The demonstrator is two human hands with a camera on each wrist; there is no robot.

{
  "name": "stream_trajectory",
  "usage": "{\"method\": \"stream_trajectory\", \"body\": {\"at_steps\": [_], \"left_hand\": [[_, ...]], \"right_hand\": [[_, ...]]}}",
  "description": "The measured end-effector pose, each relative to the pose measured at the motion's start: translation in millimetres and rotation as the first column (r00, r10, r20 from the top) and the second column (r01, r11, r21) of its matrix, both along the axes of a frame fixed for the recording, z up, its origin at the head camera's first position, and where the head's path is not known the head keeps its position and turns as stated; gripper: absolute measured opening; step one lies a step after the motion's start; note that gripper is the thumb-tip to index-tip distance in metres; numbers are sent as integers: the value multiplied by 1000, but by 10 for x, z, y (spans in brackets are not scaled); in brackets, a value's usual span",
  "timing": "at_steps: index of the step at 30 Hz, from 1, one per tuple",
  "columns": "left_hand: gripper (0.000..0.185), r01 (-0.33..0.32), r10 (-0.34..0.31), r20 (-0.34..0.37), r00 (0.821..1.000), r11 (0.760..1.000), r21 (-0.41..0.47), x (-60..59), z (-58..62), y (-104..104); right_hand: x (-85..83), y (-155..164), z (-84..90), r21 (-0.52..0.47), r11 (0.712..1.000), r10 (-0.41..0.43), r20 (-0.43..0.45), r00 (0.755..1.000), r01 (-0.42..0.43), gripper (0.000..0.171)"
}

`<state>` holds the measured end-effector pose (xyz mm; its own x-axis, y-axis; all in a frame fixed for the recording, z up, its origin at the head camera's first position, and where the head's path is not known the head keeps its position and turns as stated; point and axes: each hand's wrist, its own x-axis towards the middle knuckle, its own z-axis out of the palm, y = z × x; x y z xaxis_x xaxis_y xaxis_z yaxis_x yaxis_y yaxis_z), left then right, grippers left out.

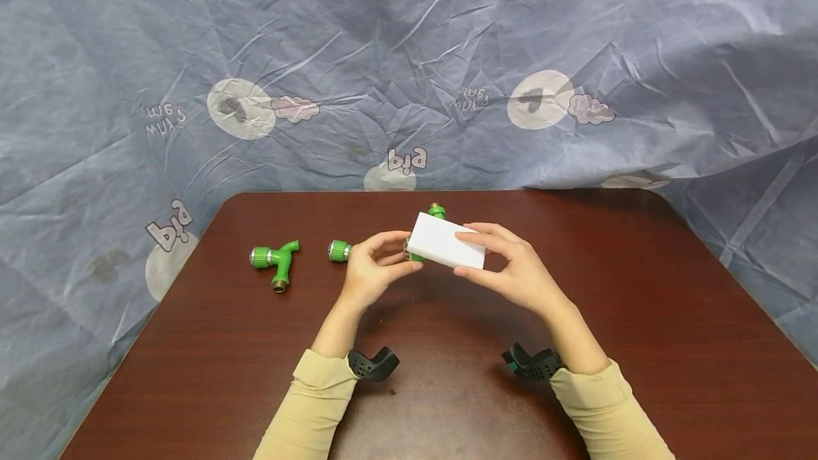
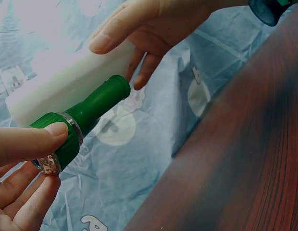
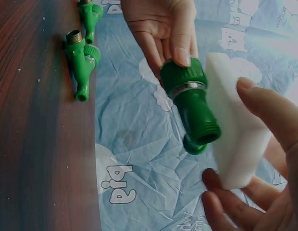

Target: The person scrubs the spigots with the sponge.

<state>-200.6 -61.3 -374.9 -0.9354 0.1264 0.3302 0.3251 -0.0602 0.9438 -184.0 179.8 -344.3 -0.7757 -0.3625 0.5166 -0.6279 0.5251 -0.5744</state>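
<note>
My left hand (image 1: 367,272) grips a green tap (image 2: 96,103) by its ribbed knob, thumb on one side and fingers on the other. The tap is held above the table; in the head view most of it is hidden behind a white sponge (image 1: 447,241). That sponge, a smooth rectangular block, is pinched between the thumb and fingers of my right hand (image 1: 520,272). In the right wrist view the sponge (image 3: 235,120) lies alongside the tap's body, very close to it; whether they touch I cannot tell.
Another green tap (image 1: 282,261) with a brass threaded end lies on the left of the brown table (image 1: 447,375). Beside it is one more tap (image 1: 339,250), partly hidden behind my left hand. A patterned grey-blue cloth (image 1: 409,77) hangs behind the table.
</note>
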Motion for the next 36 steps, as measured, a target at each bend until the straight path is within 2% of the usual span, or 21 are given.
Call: {"method": "stream_trajectory", "body": {"at_steps": [7, 13, 17, 20, 22, 24, 26, 29, 31, 34, 36], "left_hand": [[48, 2, -2, -12, 1000, 1000, 3, -3, -38, 36], [47, 4, -4, -22, 1000, 1000, -2, 12, -33, 61], [47, 23, -23, -13, 1000, 1000, 13, 15, -22, 60], [47, 30, -30, -2, 1000, 999, 12, 78, 85, 56], [46, 29, -29, -1, 1000, 1000, 9, 121, 159, 52], [45, 21, -21, -8, 1000, 1000, -4, 164, 229, 47], [44, 17, -17, -12, 1000, 1000, -5, 165, 233, 41], [44, 9, -9, -5, 1000, 1000, -10, 167, 231, 37], [44, 8, -8, 2, 1000, 1000, -4, 170, 230, 38], [44, 8, -8, 6, 1000, 1000, 0, 174, 227, 39], [44, 4, -4, 4, 1000, 1000, -4, 176, 228, 42]], "right_hand": [[-5, -59, -34, -1, 1000, 1, -97, 995, -1, 47], [-27, -29, -66, -36, 994, -108, -103, 989, 105, 45], [-48, 10, -70, -58, 980, -197, -110, 974, 191, 45], [-66, 46, -66, -97, 957, -283, -129, 951, 272, 45], [-73, 66, -65, -141, 947, -307, -132, 942, 289, 43], [-68, 70, -58, -170, 952, -281, -141, 949, 256, 43], [-53, 50, -47, -174, 968, -208, -157, 965, 181, 44], [-26, -7, -37, -120, 991, -76, -180, 981, 55, 46], [-16, -50, -47, -66, 998, -15, -184, 983, 3, 46], [-13, -92, -75, -11, 1000, 10, -180, 984, -12, 45], [-15, -98, -87, -1, 1000, -28, -187, 982, 28, 44]]}}
